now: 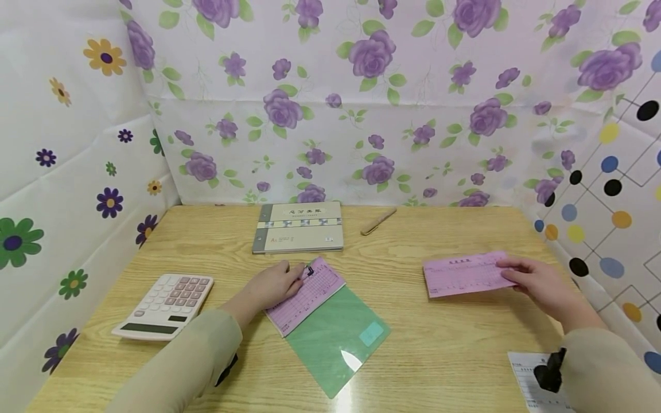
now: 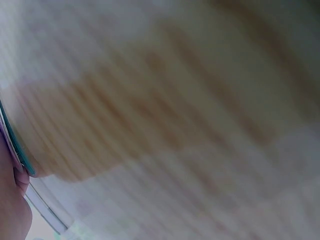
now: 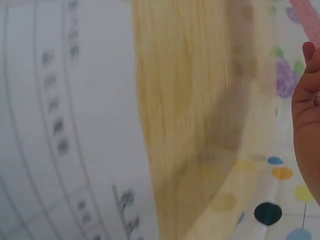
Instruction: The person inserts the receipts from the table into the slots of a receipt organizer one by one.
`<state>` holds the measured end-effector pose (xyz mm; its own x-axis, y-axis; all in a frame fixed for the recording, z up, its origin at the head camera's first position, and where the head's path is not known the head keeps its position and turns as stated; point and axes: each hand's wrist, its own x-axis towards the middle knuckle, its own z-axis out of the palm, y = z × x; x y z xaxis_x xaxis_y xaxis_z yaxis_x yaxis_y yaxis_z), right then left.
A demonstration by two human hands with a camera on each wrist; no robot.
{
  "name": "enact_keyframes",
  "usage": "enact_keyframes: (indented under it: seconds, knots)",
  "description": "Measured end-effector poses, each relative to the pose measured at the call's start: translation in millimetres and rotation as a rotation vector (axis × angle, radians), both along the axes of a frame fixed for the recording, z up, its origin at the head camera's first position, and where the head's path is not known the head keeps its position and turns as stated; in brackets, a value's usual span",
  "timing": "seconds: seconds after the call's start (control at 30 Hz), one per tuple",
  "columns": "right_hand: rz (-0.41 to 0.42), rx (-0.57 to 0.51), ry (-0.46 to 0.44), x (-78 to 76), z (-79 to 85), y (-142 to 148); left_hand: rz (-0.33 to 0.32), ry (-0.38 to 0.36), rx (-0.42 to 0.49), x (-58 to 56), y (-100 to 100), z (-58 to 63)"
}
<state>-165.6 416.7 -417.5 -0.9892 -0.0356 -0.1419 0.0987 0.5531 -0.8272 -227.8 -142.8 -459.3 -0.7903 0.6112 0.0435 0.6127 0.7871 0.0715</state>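
My left hand (image 1: 275,283) grips the upper left edge of a green see-through board (image 1: 338,338), beside a black clip (image 1: 310,271). Under that clip lies a stack of pink printed forms (image 1: 310,295), partly covered by the hand. In the left wrist view, fingers (image 2: 21,182) meet the board's edge (image 2: 25,162). Over on the right, my right hand (image 1: 537,284) pinches another pink form (image 1: 462,275) by its right end, tilted above the table. Only a strip of that form (image 3: 309,20) shows in the right wrist view, past the hand (image 3: 307,115).
A pale calculator (image 1: 166,304) sits at left. Behind the board are a grey and cream account book (image 1: 299,228) and a tan pen (image 1: 378,222). A white printed sheet (image 1: 529,367) lies by the right sleeve. Patterned cloth walls (image 1: 330,132) bound the wooden table (image 1: 413,350).
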Motion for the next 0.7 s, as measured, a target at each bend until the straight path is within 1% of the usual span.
enact_keyframes:
  seconds: [0.2,0.3,0.5,0.6,0.7]
  knots:
    - [0.049,-0.033,-0.035,-14.1,4.7,-33,0.006,-0.005,-0.002,-0.5,0,-0.5]
    - [0.073,-0.095,-0.046,-22.3,6.5,-53,0.003,0.000,0.000,-0.5,0,-0.5]
    - [0.124,-0.253,-0.067,-39.3,7.7,-94,0.001,0.001,0.009,0.8,1,0.3]
    - [0.148,-0.298,-0.083,-45.4,8.1,-114,0.005,-0.001,0.008,1.2,0,0.4]
    - [0.175,-0.314,-0.098,-50.1,10.1,-133,0.007,-0.003,0.009,1.0,1,0.2]
